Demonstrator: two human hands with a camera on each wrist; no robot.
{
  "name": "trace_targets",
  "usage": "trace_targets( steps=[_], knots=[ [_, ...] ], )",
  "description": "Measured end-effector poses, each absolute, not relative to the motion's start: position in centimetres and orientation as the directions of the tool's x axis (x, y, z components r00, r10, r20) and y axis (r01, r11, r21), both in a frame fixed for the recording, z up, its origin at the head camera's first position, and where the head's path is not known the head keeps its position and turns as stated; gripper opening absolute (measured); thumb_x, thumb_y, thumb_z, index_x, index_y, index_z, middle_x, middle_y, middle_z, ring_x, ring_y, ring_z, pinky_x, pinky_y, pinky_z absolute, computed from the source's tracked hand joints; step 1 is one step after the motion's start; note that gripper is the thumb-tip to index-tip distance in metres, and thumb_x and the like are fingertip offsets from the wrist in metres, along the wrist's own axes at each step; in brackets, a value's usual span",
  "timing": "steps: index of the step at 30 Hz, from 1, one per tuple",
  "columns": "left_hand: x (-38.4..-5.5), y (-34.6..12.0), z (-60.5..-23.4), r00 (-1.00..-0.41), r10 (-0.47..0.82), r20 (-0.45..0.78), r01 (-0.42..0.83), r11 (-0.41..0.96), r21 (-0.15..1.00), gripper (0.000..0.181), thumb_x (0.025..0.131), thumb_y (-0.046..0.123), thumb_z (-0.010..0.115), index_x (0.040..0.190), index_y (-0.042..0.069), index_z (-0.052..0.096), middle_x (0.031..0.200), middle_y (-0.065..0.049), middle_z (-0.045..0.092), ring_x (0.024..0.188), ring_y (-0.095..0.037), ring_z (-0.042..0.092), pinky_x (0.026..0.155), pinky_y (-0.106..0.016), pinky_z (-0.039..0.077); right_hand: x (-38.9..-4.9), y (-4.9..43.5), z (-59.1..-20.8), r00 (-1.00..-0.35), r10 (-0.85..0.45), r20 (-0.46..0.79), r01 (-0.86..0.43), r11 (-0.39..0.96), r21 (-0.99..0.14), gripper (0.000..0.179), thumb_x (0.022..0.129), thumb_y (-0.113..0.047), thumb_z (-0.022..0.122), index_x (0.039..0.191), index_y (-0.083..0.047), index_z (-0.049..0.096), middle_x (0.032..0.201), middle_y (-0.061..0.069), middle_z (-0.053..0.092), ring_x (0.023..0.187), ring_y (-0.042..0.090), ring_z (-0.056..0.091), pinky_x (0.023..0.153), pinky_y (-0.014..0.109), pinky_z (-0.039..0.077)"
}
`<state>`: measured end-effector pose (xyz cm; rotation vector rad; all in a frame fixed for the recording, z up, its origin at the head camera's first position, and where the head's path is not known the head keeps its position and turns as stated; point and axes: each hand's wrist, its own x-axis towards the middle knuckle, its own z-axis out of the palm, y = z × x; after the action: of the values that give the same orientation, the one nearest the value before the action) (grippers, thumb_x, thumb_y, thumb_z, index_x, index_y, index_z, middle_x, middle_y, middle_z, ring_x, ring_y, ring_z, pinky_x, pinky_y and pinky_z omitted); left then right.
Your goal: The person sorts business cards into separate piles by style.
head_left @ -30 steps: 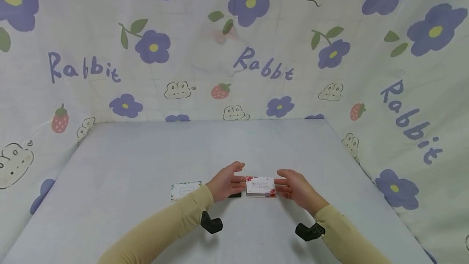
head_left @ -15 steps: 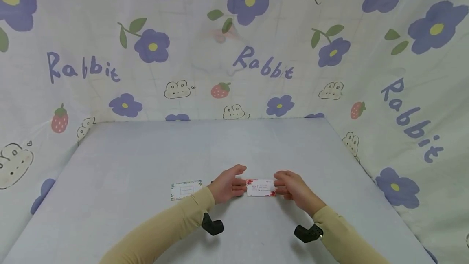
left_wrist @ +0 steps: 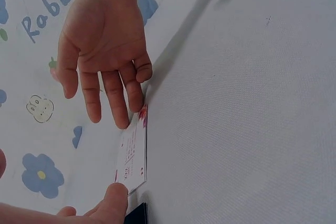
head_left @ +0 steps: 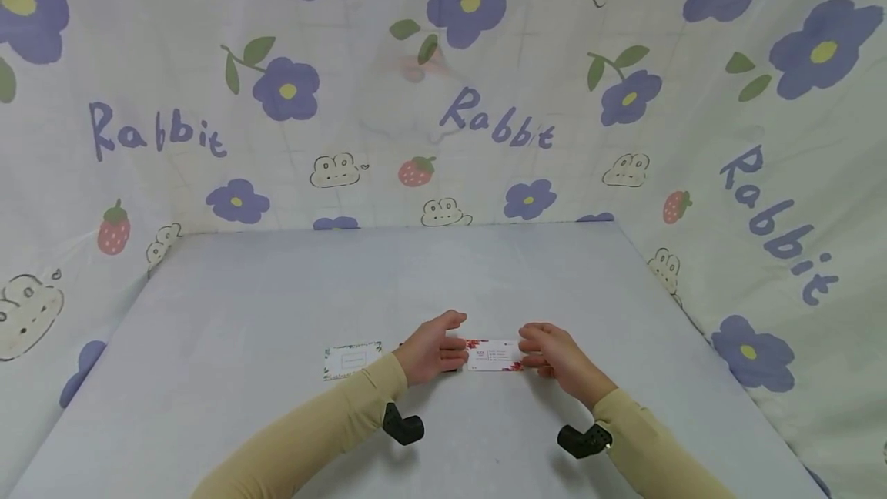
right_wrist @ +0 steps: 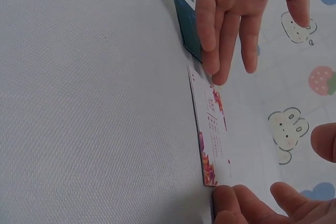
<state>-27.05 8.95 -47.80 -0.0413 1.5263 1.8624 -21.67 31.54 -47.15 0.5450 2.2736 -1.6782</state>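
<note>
A white business card (head_left: 493,356) with red leaf corners lies flat on the table between my two hands. My left hand (head_left: 426,354) is at its left end, fingers relaxed and fingertips right at the edge. At the opposite end, my right hand (head_left: 564,360) has its loosely extended fingertips against the short side. Below the left hand a dark card (right_wrist: 188,27) shows in the right wrist view, mostly covered in the head view. In the left wrist view the white card's near edge looks thin.
Further left lies another white card (head_left: 352,359) with a green leafy border, partly behind the left sleeve (head_left: 312,426). The pale table (head_left: 485,276) meets a flower-printed curtain (head_left: 388,114) at the back and sides. A black wrist mount (head_left: 403,425) hangs under each wrist.
A second ago the red-leaf card showed a thick front side; now it looks flat and thin on the table. The right hand has shifted slightly left, the left hand slightly right.
</note>
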Motion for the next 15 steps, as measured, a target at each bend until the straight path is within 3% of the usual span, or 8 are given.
trace_targets(
  steps=[10,15],
  knots=[
    [-27.1,8.4,-47.3,-0.757,0.482,-0.442,-0.530,-0.056,0.846,0.070,0.103,0.038,0.053,0.158,0.001,0.030,0.157,-0.035,0.036,0.139,-0.044,0.047,0.120,-0.049,0.039,-21.8,31.6,-47.2,-0.894,0.144,-0.425,0.448,0.259,-0.856,0.054,0.105,-0.034,0.049,0.145,0.001,0.043,0.140,0.026,0.057,0.090,0.017,0.065,0.077,0.027,0.044],
    [-27.2,7.8,-47.3,-0.766,0.484,-0.423,-0.503,-0.042,0.863,0.068,0.104,0.037,0.051,0.158,0.002,0.032,0.156,-0.034,0.038,0.140,-0.044,0.047,0.119,-0.048,0.040,-21.7,31.7,-47.1,-0.898,0.143,-0.415,0.439,0.282,-0.853,0.056,0.105,-0.035,0.049,0.147,0.001,0.041,0.143,0.027,0.055,0.099,0.022,0.066,0.080,0.027,0.047]
  ],
)
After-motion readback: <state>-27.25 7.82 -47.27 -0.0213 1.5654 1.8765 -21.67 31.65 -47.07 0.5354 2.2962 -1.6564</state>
